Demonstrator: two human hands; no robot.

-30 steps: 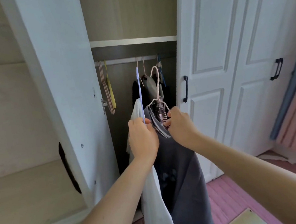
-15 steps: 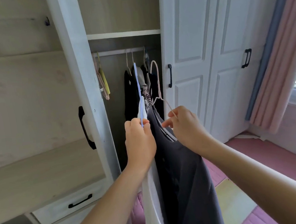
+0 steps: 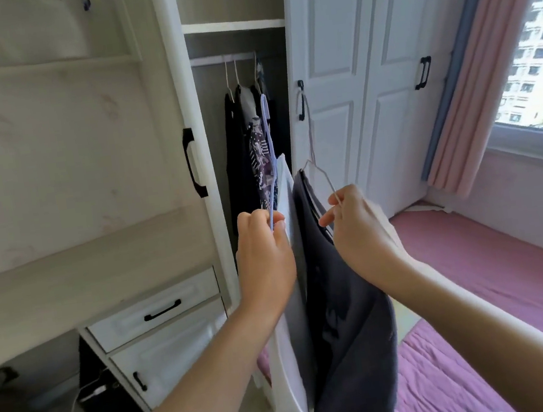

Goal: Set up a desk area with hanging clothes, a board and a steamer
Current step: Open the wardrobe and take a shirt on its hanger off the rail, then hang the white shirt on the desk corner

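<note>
The left hand [image 3: 262,241] pinches a lilac hanger [image 3: 270,157] carrying a white garment [image 3: 292,272]; the right hand [image 3: 357,225] grips a wire hanger [image 3: 323,178] bearing a dark shirt [image 3: 343,317]. Both hang clear of the wardrobe rail [image 3: 223,59], held apart, likely so they stay uncreased and untangled.

Two hands in view: left hand [image 3: 263,246], right hand [image 3: 357,225]. Two hangers held: one blue hanger [image 3: 270,157], one pale wire hanger [image 3: 319,173]. Two garments on them: one white garment [image 3: 291,324], one dark grey garment [image 3: 343,317]. Three hanger hooks on wardrobe rail [image 3: 223,59], number of clothes beneath unclear. Two drawers [image 3: 154,309] at lower left. Four black door handles [image 3: 192,162] on wardrobe. One window [image 3: 532,43], one pink curtain [image 3: 474,75]
</note>
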